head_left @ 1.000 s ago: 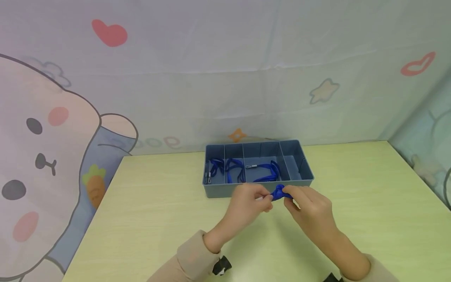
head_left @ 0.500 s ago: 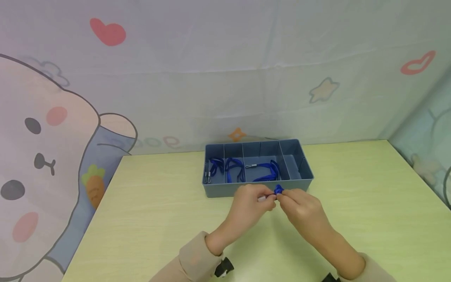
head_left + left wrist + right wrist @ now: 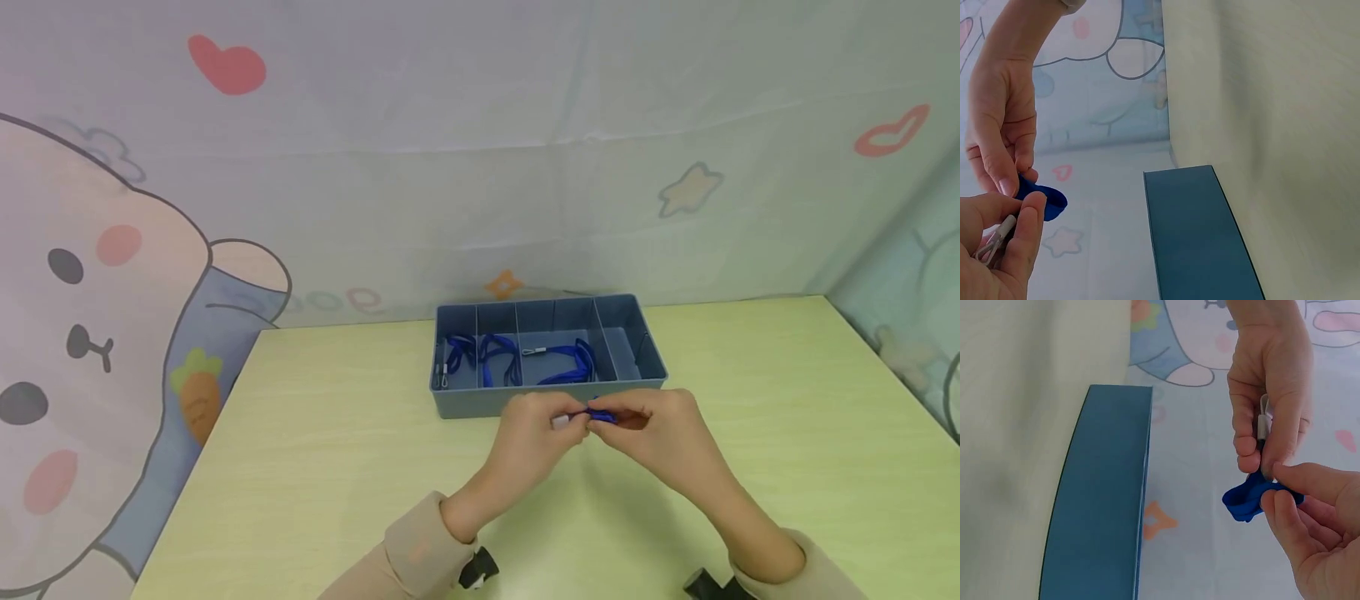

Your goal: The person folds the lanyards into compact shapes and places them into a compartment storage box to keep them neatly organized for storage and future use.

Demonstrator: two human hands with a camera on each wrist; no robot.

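Observation:
Between my two hands is a blue lanyard [image 3: 1244, 499], bundled into a small folded loop. My left hand [image 3: 534, 433] pinches it near its clip end; the white crimp and metal clip [image 3: 999, 234] lie within the palm side of that hand. My right hand [image 3: 660, 429] pinches the folded strap between thumb and fingers, its fingertips right beside the left ones. Both hands are raised in front of the near wall of a blue-grey divided box [image 3: 480, 406]. In the wrist views the loop of strap sticks out past the fingertips.
Inside the box, coiled blue lanyards lie in the left compartment [image 3: 461, 354], the second one [image 3: 501, 360] and the wide middle one [image 3: 573, 362]. The box stands on a pale yellow table [image 3: 322, 450], close to a printed cloth backdrop [image 3: 420, 167].
The right hand's fingers have shifted along the strap and spread into a wider pinch, and the knot-like bundle has flattened between the fingers. The left hand stays nearly still.

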